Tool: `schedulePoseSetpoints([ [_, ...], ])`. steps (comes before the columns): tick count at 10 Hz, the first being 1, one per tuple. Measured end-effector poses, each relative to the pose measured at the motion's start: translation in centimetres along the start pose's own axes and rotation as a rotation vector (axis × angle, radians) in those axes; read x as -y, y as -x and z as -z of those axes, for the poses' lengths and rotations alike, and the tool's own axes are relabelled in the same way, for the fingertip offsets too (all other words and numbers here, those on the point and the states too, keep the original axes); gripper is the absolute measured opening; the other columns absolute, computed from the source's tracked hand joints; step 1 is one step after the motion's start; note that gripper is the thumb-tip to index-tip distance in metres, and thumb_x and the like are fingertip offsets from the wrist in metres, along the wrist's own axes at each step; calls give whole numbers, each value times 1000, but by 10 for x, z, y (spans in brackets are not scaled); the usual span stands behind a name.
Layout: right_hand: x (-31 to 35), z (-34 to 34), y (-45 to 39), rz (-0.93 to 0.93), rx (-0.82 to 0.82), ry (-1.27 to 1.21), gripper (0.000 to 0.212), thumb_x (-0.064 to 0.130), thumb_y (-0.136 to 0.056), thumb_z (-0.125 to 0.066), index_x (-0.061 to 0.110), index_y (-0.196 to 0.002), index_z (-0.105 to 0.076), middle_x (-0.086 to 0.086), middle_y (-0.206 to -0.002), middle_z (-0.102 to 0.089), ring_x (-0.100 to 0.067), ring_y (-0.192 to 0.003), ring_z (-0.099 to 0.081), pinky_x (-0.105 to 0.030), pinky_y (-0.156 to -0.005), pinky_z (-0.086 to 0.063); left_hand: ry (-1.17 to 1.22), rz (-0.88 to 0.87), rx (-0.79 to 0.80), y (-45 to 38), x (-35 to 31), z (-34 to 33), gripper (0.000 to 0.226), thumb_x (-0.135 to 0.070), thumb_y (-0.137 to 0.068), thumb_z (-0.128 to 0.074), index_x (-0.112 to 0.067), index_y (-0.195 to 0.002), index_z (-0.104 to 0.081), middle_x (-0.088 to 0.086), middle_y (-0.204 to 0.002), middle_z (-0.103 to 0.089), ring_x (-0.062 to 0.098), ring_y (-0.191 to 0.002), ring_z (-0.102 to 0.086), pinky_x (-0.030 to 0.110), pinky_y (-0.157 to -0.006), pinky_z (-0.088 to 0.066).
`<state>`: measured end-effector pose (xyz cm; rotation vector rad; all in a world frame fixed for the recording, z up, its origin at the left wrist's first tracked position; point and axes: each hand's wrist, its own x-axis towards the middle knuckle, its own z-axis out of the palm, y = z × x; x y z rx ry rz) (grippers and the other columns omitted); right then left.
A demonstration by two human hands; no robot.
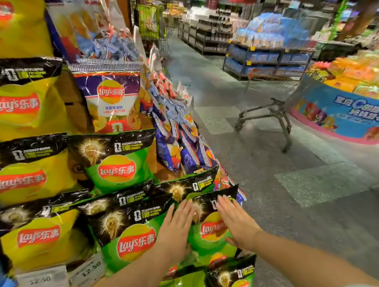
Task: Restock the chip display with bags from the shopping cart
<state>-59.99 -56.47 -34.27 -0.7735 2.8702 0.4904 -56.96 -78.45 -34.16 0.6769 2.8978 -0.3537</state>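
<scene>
A green chip bag (211,231) with a black top stands at the right end of the lower display row. My left hand (177,226) lies flat with straight fingers across its left edge and the neighbouring green bag (130,235). My right hand (234,220) presses flat on its right side, fingers straight. The chip display (90,271) rises to the left in tiers of yellow bags (31,237), green bags and purple bags (111,99). The shopping cart (283,100) stands on the aisle floor behind, blurred; its contents cannot be made out.
More green bags (232,285) sit in a row below my hands. Price tags (90,268) front the shelf. Blue-purple bags (179,140) fill the display's right flank. A round promotional stand (347,114) and shelving (268,59) lie across the grey tiled aisle.
</scene>
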Motion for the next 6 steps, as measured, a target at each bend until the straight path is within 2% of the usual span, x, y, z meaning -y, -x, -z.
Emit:
schedulePoseSetpoints([
  [1, -7, -3, -5, -98, 49, -81, 129, 58, -54, -82, -1, -146, -15, -21, -155, -12, -33, -142, -6, -51, -113, -15, -51, 81, 69, -9, 8, -1, 91, -55, -96, -34, -6, -140, 29, 16, -140, 40, 29, -130, 39, 50, -108, 22],
  [2, -5, -15, -8, -96, 175, -60, 112, 49, -84, -63, 6, -146, 20, -9, -148, 33, -29, -142, 22, -48, -119, 4, -87, 97, 107, -11, 14, -6, 88, -55, -96, -31, -6, -145, 23, 14, -146, 37, 30, -138, 32, 52, -110, 19],
  [3, -5, -27, -13, -88, 214, -126, 103, 51, -89, -54, 10, -147, 21, -3, -140, 41, -23, -142, 26, -49, -119, -6, -81, 85, 108, -12, 18, -6, 87, -55, -96, -30, -8, -145, 23, 11, -145, 37, 29, -140, 31, 54, -109, 21],
  [4, -4, -18, -8, -81, 166, -185, 89, 46, -95, -45, 11, -149, 17, -3, -148, 35, -16, -135, 32, -44, -119, 5, -20, 63, 81, -9, 19, -2, 86, -54, -96, -32, -10, -139, 29, 8, -143, 38, 25, -134, 36, 53, -107, 24],
  [5, 4, 11, -2, -44, 48, -238, 82, 43, -98, -39, 9, -149, 15, -4, -144, 35, -17, -135, 31, -33, -110, 15, 66, 42, 29, -3, 20, 9, 86, -52, -95, -33, -14, -134, 32, 6, -142, 39, 21, -130, 39, 49, -104, 26],
  [6, 14, 40, -2, -56, -50, -374, 81, 43, -98, -39, 10, -149, 15, -2, -143, 34, -15, -133, 33, -31, -114, 15, 146, 43, -64, 1, 21, 29, 88, -52, -95, -35, -12, -133, 33, 2, -142, 39, 19, -131, 37, 45, -108, 23],
])
